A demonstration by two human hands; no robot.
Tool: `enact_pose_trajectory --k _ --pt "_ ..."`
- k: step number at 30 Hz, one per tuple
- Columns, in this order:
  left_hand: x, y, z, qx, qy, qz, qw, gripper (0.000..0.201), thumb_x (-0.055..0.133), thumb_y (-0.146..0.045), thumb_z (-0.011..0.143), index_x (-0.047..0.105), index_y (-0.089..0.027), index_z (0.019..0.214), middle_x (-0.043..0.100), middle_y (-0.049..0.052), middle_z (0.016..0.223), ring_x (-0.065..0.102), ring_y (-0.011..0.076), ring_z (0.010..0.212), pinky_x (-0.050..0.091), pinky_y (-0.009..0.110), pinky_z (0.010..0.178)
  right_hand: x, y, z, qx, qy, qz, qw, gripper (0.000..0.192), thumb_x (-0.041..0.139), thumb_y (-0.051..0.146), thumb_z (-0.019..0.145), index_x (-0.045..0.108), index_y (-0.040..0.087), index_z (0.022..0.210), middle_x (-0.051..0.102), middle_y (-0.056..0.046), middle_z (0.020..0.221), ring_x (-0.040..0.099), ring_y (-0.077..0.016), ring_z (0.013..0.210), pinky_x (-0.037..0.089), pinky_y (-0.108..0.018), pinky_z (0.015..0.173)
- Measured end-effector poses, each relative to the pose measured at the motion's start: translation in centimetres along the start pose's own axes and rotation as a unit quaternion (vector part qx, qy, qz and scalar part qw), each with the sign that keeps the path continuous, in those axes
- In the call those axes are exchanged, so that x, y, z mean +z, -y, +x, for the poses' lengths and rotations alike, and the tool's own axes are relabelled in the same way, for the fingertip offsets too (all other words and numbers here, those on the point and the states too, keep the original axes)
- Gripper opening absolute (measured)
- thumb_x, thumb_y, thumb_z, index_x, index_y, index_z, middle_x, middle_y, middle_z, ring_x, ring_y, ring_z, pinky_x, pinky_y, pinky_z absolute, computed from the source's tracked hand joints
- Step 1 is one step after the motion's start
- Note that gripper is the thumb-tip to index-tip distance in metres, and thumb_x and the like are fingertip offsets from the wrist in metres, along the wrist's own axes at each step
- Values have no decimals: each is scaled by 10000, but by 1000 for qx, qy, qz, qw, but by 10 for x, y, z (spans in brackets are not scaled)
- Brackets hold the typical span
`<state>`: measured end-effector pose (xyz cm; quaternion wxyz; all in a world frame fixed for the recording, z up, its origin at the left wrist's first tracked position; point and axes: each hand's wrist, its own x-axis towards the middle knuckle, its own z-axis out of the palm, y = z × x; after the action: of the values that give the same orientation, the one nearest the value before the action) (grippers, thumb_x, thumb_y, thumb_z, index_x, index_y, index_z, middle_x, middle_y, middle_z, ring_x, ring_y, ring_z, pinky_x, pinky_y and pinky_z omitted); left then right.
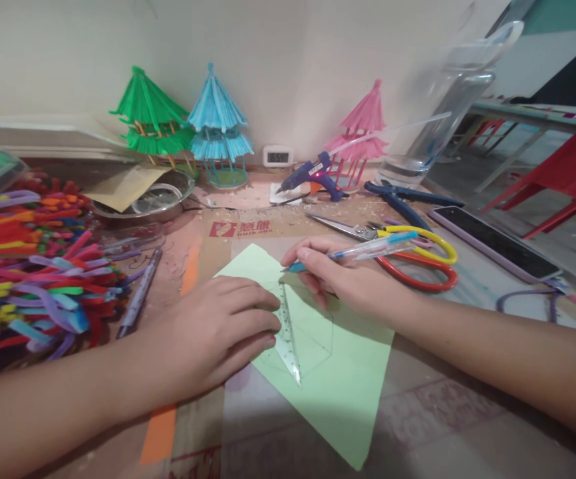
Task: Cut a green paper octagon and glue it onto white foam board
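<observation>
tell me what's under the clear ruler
The clear triangular ruler lies on the light green paper, which shows through it. The left hand presses its left edge, covering part of the paper. What lies beneath the paper is hidden.

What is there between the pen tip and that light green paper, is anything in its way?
Nothing visible. The right hand holds the pen with its tip right at the green paper, beside the clear ruler's edge. The left hand presses the ruler flat, lying left of the tip, not across it.
</observation>
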<state>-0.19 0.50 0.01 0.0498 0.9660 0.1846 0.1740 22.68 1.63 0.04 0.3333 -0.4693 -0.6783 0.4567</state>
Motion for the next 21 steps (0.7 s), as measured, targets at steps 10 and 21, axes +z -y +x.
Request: enact_pose_trajectory --k 10,21 --pt "-1 -2 2 -12 0 -14 1000 193 467 -239 1012 650 -191 974 678 80 1047 626 224 976 521 392 869 0 1 0 -10 5 -5 1000 269 406 340 989 623 187 945 446 79 518 467 -89 425 328 -214 430" --pt "-1 -2 2 -13 2 -32 999 189 469 -230 1011 650 -185 979 666 84 1048 626 218 963 525 365 828 0 1 0 -3 7 -7 1000 277 406 356 989 620 180 971 447 79 521 470 -96 429 333 -216 426"
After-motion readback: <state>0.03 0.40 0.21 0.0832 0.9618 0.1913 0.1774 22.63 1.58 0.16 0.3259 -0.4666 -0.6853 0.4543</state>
